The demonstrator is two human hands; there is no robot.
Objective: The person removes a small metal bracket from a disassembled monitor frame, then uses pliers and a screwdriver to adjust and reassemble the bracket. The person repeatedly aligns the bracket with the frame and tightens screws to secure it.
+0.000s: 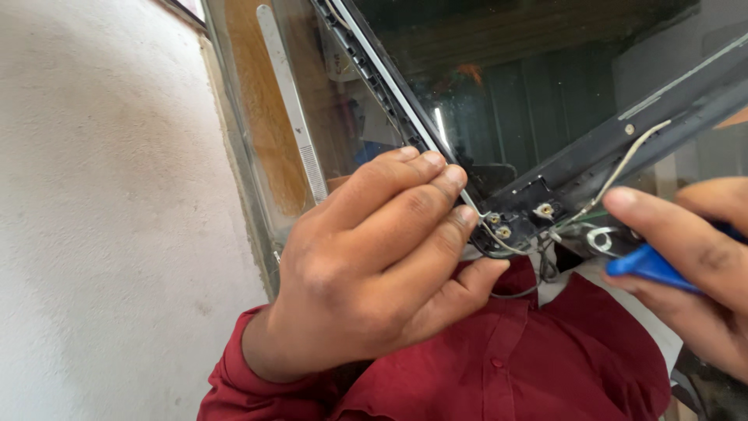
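A: Status?

B: My left hand [374, 265] is curled around the corner of the black frame [545, 183], fingertips [460, 222] pressed on its edge beside the brass screws [543, 209]. My right hand [693, 265] pinches a blue-handled tool [650, 265]; its tip isn't visible. Frame is propped against the glass [506, 70], over a red shirt [506, 359].

A: Step?

B: Looks like work on the corner fasteners. Thin wires [623, 168] cross right there.

A: Next?

B: I'd judge it needs the tip seated squarely on a screw, wires kept out, left grip firm.
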